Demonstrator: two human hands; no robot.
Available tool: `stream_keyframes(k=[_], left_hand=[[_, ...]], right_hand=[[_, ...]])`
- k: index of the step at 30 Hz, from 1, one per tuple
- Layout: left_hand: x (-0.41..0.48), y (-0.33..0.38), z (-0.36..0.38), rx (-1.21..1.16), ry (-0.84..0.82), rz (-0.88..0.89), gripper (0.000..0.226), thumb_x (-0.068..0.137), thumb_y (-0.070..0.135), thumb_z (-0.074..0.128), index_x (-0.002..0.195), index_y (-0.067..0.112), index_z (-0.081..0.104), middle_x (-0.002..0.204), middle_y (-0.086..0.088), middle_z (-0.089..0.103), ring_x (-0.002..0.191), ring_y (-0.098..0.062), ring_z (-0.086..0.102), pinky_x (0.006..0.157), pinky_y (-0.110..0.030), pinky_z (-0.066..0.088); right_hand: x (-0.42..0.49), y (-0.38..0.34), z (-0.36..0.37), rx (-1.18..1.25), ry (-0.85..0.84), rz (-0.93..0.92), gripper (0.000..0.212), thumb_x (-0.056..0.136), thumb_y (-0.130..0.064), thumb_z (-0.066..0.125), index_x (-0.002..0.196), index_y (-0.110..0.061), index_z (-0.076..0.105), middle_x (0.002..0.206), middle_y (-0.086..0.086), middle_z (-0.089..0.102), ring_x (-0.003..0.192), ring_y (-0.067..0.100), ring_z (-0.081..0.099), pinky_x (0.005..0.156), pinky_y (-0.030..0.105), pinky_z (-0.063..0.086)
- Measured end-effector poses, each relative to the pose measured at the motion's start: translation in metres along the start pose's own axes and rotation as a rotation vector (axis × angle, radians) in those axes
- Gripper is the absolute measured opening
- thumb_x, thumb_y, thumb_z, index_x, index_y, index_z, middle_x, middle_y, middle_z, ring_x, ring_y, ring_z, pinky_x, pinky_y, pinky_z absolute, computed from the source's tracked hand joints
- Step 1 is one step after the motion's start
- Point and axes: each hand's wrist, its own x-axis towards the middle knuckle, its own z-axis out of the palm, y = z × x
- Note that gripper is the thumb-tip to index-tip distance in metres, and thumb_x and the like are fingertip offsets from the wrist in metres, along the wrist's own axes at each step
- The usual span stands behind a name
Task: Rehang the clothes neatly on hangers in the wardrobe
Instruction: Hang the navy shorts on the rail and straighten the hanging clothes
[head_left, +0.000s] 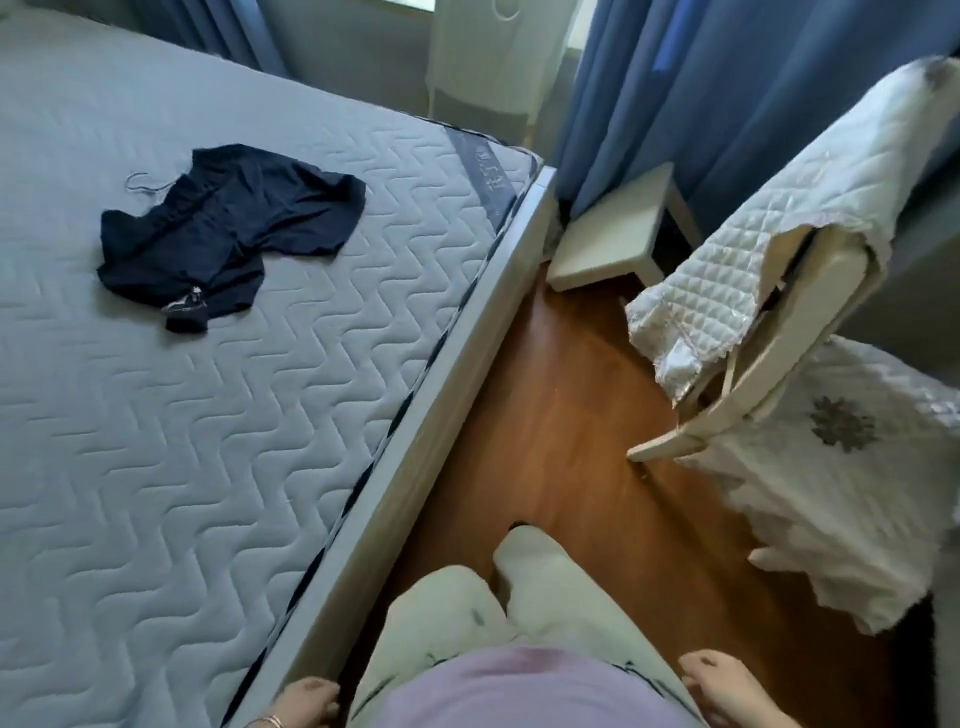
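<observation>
Down low, left hand (304, 701) hangs by the bed frame (467, 364) and right hand (727, 686) over the floor (545, 415), each grip loose, holding nothing. Farther off, the dark garment (228, 234) lies crumpled on the mattress (156, 467).

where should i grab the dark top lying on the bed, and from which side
Probably the bunched fabric beside the thin wire hook poking out at the far left end of the dark top; that looks like its neck end. It lies crumpled flat on the mattress, away from the edge, so lean in over the bed's floor-side edge and pinch from above.
</observation>
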Motion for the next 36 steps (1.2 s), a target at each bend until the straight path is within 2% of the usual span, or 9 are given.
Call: stream_keyframes(k=[3, 6, 12, 16, 19, 23, 28, 34, 36], left_hand=[[-0.001, 0.053, 0.022, -0.075, -0.032, 0.050, 0.023, 0.094, 0.009, 0.045, 0.072, 0.011, 0.052, 0.069, -0.005, 0.053, 0.043, -0.005, 0.051, 0.041, -0.013, 0.035], [0.002, 0.116, 0.035, -0.249, -0.059, 0.102, 0.012, 0.095, 0.019, 0.045, 0.092, 0.014, 0.055, 0.086, -0.005, 0.061, 0.066, -0.016, 0.054, 0.057, -0.026, 0.039], [0.050, 0.187, 0.029, -0.365, -0.004, 0.077, 0.013, 0.095, 0.016, 0.045, 0.090, 0.011, 0.055, 0.082, -0.006, 0.060, 0.060, -0.016, 0.049, 0.052, -0.024, 0.030], [0.066, 0.210, 0.016, -0.321, 0.054, -0.013, 0.035, 0.092, 0.001, 0.043, 0.058, 0.005, 0.047, 0.051, -0.006, 0.044, 0.037, -0.014, 0.036, 0.033, -0.016, 0.029], [0.074, 0.236, 0.000, -0.405, 0.046, -0.061, 0.054, 0.090, -0.003, 0.043, 0.038, 0.009, 0.040, 0.043, -0.001, 0.039, 0.041, -0.016, 0.032, 0.025, -0.011, 0.024], [0.082, 0.281, -0.023, -0.453, 0.040, -0.059, 0.029, 0.094, 0.012, 0.040, 0.065, 0.013, 0.043, 0.058, -0.002, 0.044, 0.041, -0.012, 0.035, 0.041, -0.014, 0.021], [0.096, 0.364, -0.065, -0.697, 0.073, 0.032, 0.018, 0.096, 0.014, 0.042, 0.082, 0.013, 0.053, 0.080, -0.005, 0.056, 0.064, -0.013, 0.048, 0.053, -0.022, 0.031], [0.164, 0.446, -0.117, -0.658, 0.221, 0.108, 0.022, 0.092, 0.008, 0.051, 0.111, 0.001, 0.057, 0.103, -0.016, 0.063, 0.083, -0.021, 0.055, 0.068, -0.019, 0.043], [0.204, 0.475, -0.143, -0.617, 0.306, 0.120, 0.026, 0.091, 0.009, 0.051, 0.115, 0.003, 0.057, 0.118, -0.016, 0.061, 0.100, -0.024, 0.056, 0.085, -0.028, 0.043]], right_hand=[[0.024, -0.095, -0.032, 0.051, 0.086, -0.067, 0.014, 0.094, -0.012, 0.048, 0.092, -0.004, 0.059, 0.071, 0.009, 0.058, 0.061, 0.021, 0.052, 0.055, 0.025, 0.036], [0.053, -0.192, -0.043, 0.013, 0.102, -0.212, 0.016, 0.096, -0.017, 0.044, 0.097, -0.010, 0.058, 0.080, 0.006, 0.061, 0.073, 0.021, 0.058, 0.060, 0.025, 0.042], [0.092, -0.306, -0.017, -0.230, -0.013, -0.322, 0.015, 0.096, -0.016, 0.043, 0.095, -0.017, 0.058, 0.084, 0.004, 0.064, 0.075, 0.015, 0.060, 0.063, 0.024, 0.045], [0.104, -0.346, -0.013, -0.605, -0.134, -0.319, 0.014, 0.087, -0.021, 0.052, 0.077, -0.027, 0.060, 0.082, -0.006, 0.063, 0.079, 0.011, 0.058, 0.077, 0.024, 0.046], [0.121, -0.388, -0.028, -0.577, -0.062, -0.291, 0.011, 0.085, -0.020, 0.056, 0.087, -0.019, 0.067, 0.087, -0.001, 0.069, 0.086, 0.017, 0.063, 0.079, 0.025, 0.045], [0.143, -0.447, -0.040, -0.501, 0.026, -0.207, 0.015, 0.086, -0.012, 0.056, 0.085, -0.004, 0.068, 0.063, 0.007, 0.066, 0.059, 0.023, 0.058, 0.058, 0.028, 0.043], [0.158, -0.555, 0.007, -0.668, -0.111, -0.210, 0.015, 0.089, -0.016, 0.050, 0.084, -0.013, 0.064, 0.069, 0.005, 0.065, 0.061, 0.018, 0.059, 0.053, 0.023, 0.041], [0.176, -0.729, 0.115, -0.874, -0.319, -0.426, 0.019, 0.093, -0.010, 0.045, 0.105, -0.005, 0.060, 0.082, 0.006, 0.061, 0.065, 0.010, 0.054, 0.045, 0.007, 0.039], [0.189, -0.791, 0.166, -0.894, -0.330, -0.571, 0.018, 0.093, -0.007, 0.046, 0.098, -0.009, 0.062, 0.082, 0.006, 0.063, 0.071, 0.014, 0.058, 0.059, 0.010, 0.048]])
